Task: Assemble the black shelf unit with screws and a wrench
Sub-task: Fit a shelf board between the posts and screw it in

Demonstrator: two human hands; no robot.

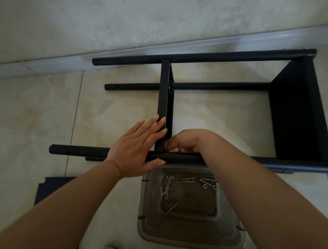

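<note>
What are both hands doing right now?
Left hand: open, pressing the black shelf panel.
Right hand: fingers curled at the joint; holding something cannot be told.

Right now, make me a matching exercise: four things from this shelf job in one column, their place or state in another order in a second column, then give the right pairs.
Things:
1. left hand
2. right hand
3. wrench
4. spare black panel

Places or states:
A. lying in the clear plastic tub with the screws
B. flat on the floor tiles, partly hidden under the left forearm
C. fingers straight, resting on the middle shelf and front pole
D. fingers curled at the joint behind the front pole

Pairs: 1-C, 2-D, 3-A, 4-B
</note>
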